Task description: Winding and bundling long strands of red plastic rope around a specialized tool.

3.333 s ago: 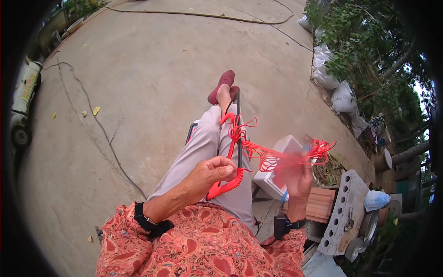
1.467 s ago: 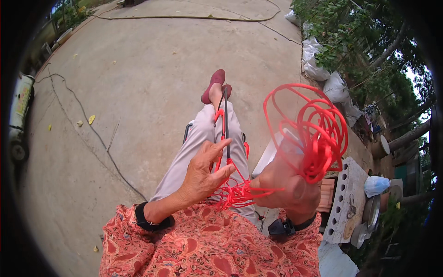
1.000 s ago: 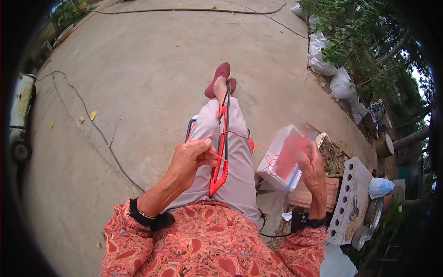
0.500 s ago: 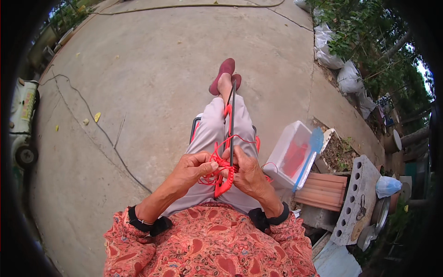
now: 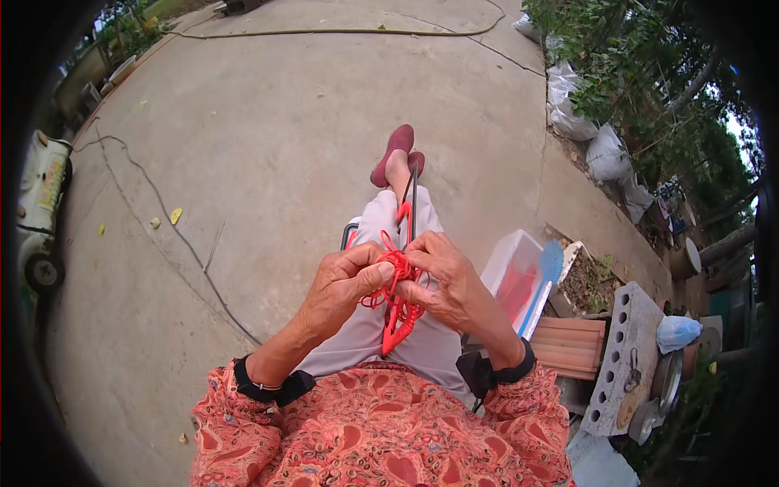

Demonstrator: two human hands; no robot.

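A bunched tangle of thin red cord (image 5: 398, 261) is pinched between my two hands above my lap. My left hand (image 5: 345, 280) grips its left side with thumb and fingers. Opposite it, my right hand (image 5: 446, 272) holds the cord between thumb and fingers. Beneath the hands, a long narrow black rod frame (image 5: 413, 195) lies along my legs, pointing toward my feet. Red cord wraps its near end (image 5: 393, 334), and another red part (image 5: 404, 213) shows farther along it. My hands and the tangle hide the frame's middle.
At right stand a white foam box (image 5: 507, 268) with something red inside, a blue mesh piece (image 5: 552, 260), reddish ridged tiles (image 5: 568, 345) and a holed concrete block (image 5: 621, 357). A dark cable (image 5: 182, 231) crosses the concrete at left, near a toy-like vehicle (image 5: 42, 219).
My right hand has come off the rod and closed on the tangle from the right. Both hands sit slightly higher, and the cord is gathered into a tighter bunch.
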